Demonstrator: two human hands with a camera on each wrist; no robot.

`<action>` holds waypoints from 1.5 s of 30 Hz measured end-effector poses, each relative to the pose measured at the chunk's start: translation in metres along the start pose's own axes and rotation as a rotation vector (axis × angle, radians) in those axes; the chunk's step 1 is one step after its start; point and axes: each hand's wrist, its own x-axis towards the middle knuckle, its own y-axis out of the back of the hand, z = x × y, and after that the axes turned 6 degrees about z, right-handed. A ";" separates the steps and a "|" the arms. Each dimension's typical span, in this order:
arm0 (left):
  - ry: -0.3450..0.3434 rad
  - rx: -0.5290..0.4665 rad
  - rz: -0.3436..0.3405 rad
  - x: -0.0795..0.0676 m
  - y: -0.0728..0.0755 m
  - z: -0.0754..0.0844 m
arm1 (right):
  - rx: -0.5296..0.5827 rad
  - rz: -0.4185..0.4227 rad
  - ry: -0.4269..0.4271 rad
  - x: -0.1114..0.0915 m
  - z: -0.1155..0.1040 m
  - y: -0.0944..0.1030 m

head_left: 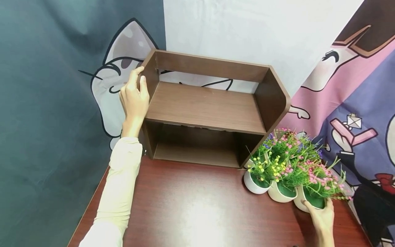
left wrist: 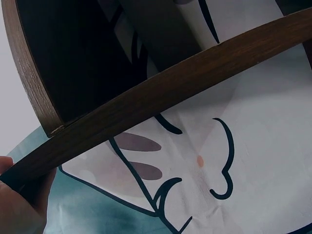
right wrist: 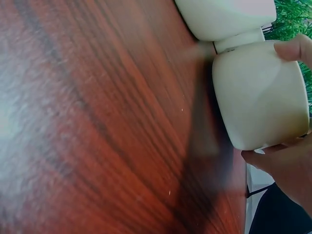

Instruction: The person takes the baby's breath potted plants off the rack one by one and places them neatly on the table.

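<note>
My left hand (head_left: pixel 134 97) grips the left side panel of a brown wooden two-tier shelf (head_left: pixel 203 106) near its upper front edge. In the left wrist view, thumb and finger close round the end of a brown board (left wrist: pixel 161 92). At the lower right, my right hand (head_left: pixel 322 218) holds a white pot (right wrist: pixel 261 92) of artificial pink flowers (head_left: pixel 327 178). Its thumb lies over the rim, other fingers at the pot's far side. Close beside it stand a cream pot with pink flowers (head_left: pixel 279 195) and a white pot with yellow flowers (head_left: pixel 254 184).
More artificial flowers, blue and pink (head_left: pixel 277 137), crowd behind the front pots, against the shelf's right side. The shelf stands at the back of a reddish-brown table (head_left: pixel 179 199). Printed cartoon curtains (head_left: pixel 61 103) hang behind and on both sides.
</note>
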 end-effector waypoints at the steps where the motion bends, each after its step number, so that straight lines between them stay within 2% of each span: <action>1: -0.008 0.003 -0.001 0.001 0.001 0.000 | 0.009 -0.008 -0.003 0.001 -0.001 -0.003; 5: 0.001 0.017 -0.016 0.004 0.003 0.000 | 0.022 -0.024 0.013 0.005 -0.002 -0.011; 13: 0.035 0.024 -0.027 0.001 0.005 0.003 | 0.016 -0.040 0.034 0.014 -0.008 -0.014; 18: 0.043 0.020 -0.023 0.000 0.005 0.004 | 0.034 -0.096 0.041 0.020 -0.005 -0.013; 25: 0.012 0.014 -0.011 -0.003 0.003 0.004 | 0.043 -0.200 0.094 0.021 0.003 -0.007; 29: 0.007 0.004 -0.001 -0.002 0.001 0.004 | 0.075 -0.180 0.135 0.020 0.005 -0.004; 32: -0.001 -0.004 0.006 -0.002 0.000 0.005 | 0.073 -0.152 0.113 0.016 0.005 0.003; 37: 0.060 0.010 0.002 -0.004 0.001 0.005 | -0.001 -0.179 0.060 0.006 0.004 0.017; 41: 0.136 -0.006 0.000 -0.018 0.001 0.003 | -0.020 -0.186 0.016 -0.004 0.000 0.029; 43: 0.164 -0.024 0.000 -0.034 0.002 0.000 | -0.004 -0.166 0.006 -0.009 -0.005 0.037; 45: 0.199 -0.055 -0.008 -0.058 0.004 -0.005 | 0.017 -0.133 0.014 -0.014 -0.010 0.044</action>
